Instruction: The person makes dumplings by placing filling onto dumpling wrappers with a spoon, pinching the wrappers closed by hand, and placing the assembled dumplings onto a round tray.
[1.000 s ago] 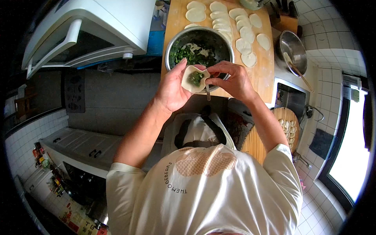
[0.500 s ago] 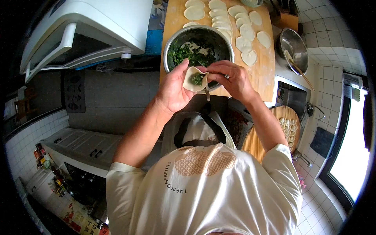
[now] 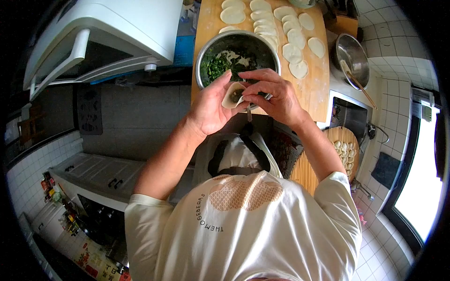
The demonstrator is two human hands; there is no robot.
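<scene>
Dough wrapper (image 3: 228, 99), in the air over the near rim of a steel mixing bowl (image 3: 198, 70), curled into a small open cup around green filling (image 3: 237, 95). Left hand (image 3: 209, 109) beneath and to its left, palm half-open, fingers under the dough: probably a cradle against spilling. Right hand (image 3: 275, 97) at the opposite edge, thumb and fingers narrowed on the dough; exact grip partly hidden.

Spoon handle (image 3: 249, 114) jutting bodyward below right hand; held or merely resting, impossible to tell. Mixing bowl at the near edge of the wooden board (image 3: 311, 93), chopped greens (image 3: 217, 65) inside; presumably there for short scoops.

Farther out, flat dough rounds (image 3: 292, 53) in overlapping rows, likely to save space. Rightward, second steel bowl (image 3: 354, 54), wooden utensil (image 3: 362, 90) leaning out. Past right forearm, slatted tray (image 3: 300, 175) with pale dumplings (image 3: 346, 154) in rows, apparently for orderly storage.
</scene>
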